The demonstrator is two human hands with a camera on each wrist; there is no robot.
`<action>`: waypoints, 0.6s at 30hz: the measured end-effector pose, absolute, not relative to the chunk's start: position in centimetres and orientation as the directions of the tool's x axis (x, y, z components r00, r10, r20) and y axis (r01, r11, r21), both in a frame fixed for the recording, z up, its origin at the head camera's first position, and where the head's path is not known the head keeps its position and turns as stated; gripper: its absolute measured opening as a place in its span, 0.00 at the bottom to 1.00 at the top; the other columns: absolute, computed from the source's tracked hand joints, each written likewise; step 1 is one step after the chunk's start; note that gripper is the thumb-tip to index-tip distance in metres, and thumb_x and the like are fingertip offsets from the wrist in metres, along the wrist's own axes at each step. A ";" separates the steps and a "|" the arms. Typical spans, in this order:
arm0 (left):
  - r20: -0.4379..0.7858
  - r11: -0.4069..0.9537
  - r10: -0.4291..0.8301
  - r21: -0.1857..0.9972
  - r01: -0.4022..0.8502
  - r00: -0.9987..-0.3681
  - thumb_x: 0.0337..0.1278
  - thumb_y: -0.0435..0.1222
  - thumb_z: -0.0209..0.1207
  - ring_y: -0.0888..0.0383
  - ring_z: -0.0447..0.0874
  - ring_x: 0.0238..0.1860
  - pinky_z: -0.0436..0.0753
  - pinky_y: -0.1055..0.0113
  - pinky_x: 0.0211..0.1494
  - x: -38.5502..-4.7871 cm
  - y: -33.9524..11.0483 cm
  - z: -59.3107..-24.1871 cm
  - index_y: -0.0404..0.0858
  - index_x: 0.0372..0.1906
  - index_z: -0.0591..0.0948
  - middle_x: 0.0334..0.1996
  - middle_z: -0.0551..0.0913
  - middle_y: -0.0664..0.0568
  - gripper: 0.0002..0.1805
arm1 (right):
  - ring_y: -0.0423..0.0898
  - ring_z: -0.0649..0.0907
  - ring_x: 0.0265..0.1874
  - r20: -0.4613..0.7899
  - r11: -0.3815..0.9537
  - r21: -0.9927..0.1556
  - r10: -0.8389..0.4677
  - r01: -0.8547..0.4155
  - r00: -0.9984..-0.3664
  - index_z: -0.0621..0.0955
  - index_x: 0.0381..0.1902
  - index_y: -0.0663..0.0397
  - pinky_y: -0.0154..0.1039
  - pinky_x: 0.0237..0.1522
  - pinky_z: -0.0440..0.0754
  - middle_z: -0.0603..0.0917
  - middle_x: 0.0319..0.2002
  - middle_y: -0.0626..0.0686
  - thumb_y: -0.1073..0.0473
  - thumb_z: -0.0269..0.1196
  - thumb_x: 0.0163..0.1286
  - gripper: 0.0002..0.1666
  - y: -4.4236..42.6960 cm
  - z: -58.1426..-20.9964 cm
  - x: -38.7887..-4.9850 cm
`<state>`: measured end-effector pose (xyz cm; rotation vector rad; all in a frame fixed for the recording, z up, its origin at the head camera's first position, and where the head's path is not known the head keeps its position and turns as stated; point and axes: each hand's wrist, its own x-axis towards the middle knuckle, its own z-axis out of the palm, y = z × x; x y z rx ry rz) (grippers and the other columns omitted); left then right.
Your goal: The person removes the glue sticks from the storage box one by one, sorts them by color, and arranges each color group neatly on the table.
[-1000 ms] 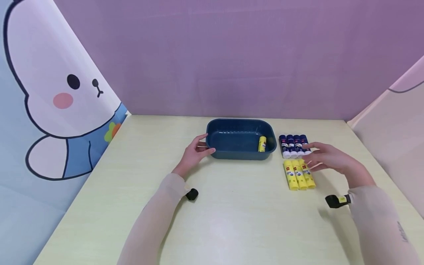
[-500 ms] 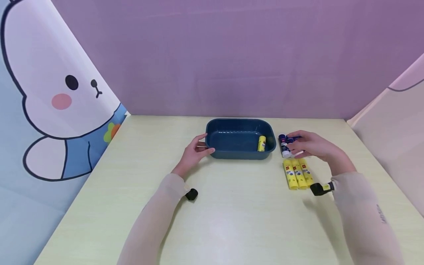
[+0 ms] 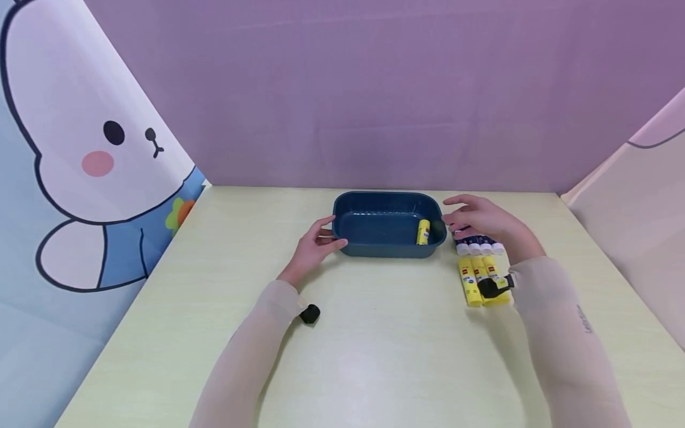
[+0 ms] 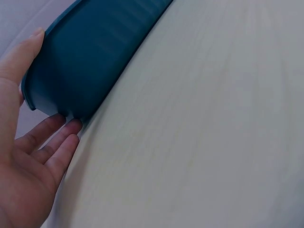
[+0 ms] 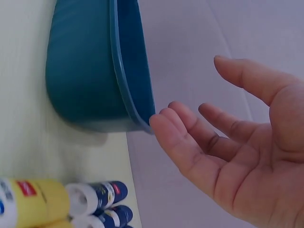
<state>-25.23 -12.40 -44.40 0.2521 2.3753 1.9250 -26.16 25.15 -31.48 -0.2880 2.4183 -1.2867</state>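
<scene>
A dark teal rectangular plastic basin (image 3: pixel 385 251) sits at the back of the table. My left hand (image 3: pixel 316 246) is at its left end, thumb against the rim and fairly straight fingertips touching the end wall in the left wrist view. My right hand (image 3: pixel 484 219) is at the right end, fingers spread and loosely bent, nothing held in it. Its fingertips meet or nearly meet the rim in the right wrist view; contact is hard to tell. One yellow glue stick (image 3: pixel 423 232) lies inside the basin, near its right end.
Several navy glue sticks with white caps (image 3: pixel 485 249) lie in a row under my right hand, partly hidden. Three yellow glue sticks (image 3: pixel 467 276) lie just in front of them, partly covered by the wrist camera (image 3: pixel 489 288). A purple backdrop (image 3: pixel 342 95) rises behind the table.
My right hand has moved left and away from me, passing over the navy glue sticks to the basin's right end. The left hand and the basin have stayed put.
</scene>
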 end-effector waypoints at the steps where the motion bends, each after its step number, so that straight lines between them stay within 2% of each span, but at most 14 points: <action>1: 0.048 0.201 0.173 0.976 0.083 -0.984 0.59 0.45 0.69 0.50 0.80 0.57 0.79 0.56 0.60 -25.2 -12.4 -44.4 0.48 0.75 0.65 0.57 0.78 0.43 0.40 | 0.58 0.80 0.50 -0.239 0.556 -0.831 -0.352 0.004 -0.905 0.57 0.75 0.64 0.50 0.54 0.82 0.71 0.62 0.72 0.54 0.57 0.77 0.37 24.9 -31.5 -26.3; 9: 0.042 0.203 0.156 0.976 0.074 -0.987 0.59 0.45 0.69 0.51 0.80 0.57 0.79 0.57 0.59 -25.3 -12.3 -44.1 0.50 0.74 0.66 0.56 0.79 0.46 0.39 | 0.67 0.73 0.60 -0.243 0.519 -0.854 -0.351 0.028 -0.904 0.55 0.76 0.63 0.52 0.57 0.78 0.67 0.67 0.70 0.54 0.58 0.77 0.40 22.9 -31.4 -27.6; 14: 0.033 0.204 0.159 0.977 0.066 -0.987 0.59 0.44 0.69 0.49 0.80 0.57 0.79 0.56 0.60 -25.3 -12.3 -44.1 0.50 0.75 0.65 0.57 0.78 0.44 0.40 | 0.68 0.70 0.64 -0.265 0.493 -0.868 -0.375 0.050 -0.888 0.53 0.77 0.63 0.57 0.61 0.74 0.64 0.70 0.69 0.54 0.57 0.77 0.40 21.6 -31.8 -28.5; 18: 0.034 0.201 0.161 0.977 0.067 -0.986 0.59 0.44 0.69 0.49 0.80 0.57 0.79 0.55 0.60 -25.2 -12.3 -44.0 0.49 0.75 0.65 0.57 0.78 0.43 0.40 | 0.67 0.70 0.64 -0.287 0.514 -0.856 -0.392 0.051 -0.874 0.54 0.77 0.63 0.60 0.61 0.73 0.64 0.69 0.69 0.55 0.57 0.77 0.40 20.7 -32.4 -29.2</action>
